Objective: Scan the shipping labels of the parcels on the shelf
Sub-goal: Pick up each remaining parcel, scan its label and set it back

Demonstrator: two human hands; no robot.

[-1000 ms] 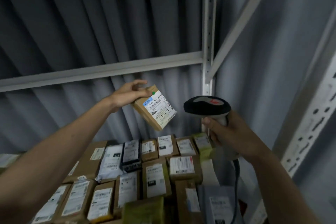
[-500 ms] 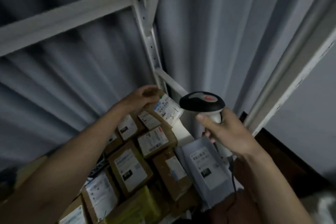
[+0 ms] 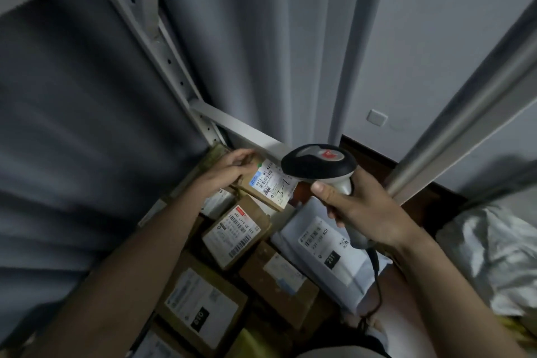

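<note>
Nearest, at the bottom: a cardboard box (image 3: 203, 304) with a white label and a black tag, lying flat among other boxes. Just right of it, a grey poly mailer (image 3: 325, 253) with a barcode label facing up, a black cable (image 3: 376, 279) trailing over its edge. Further along, a small brown box (image 3: 236, 231) with a red-cornered barcode label, tilted.

Above the mailer, right hand (image 3: 367, 209) wrapped around the pale handle of a barcode scanner (image 3: 318, 164), thumb along the handle's left side, the black head pointing left.

Touching-close to the scanner head, left hand (image 3: 225, 173) gripping a small cardboard parcel (image 3: 266, 186) by its far end, fingers curled over the top, shipping label (image 3: 271, 183) turned up toward the camera. Parcel held over the back right corner of the pile.

Behind, a white metal shelf upright (image 3: 162, 67) with holes, then grey curtain (image 3: 261, 46) folds and a pale wall with a socket plate (image 3: 377, 118).
</note>
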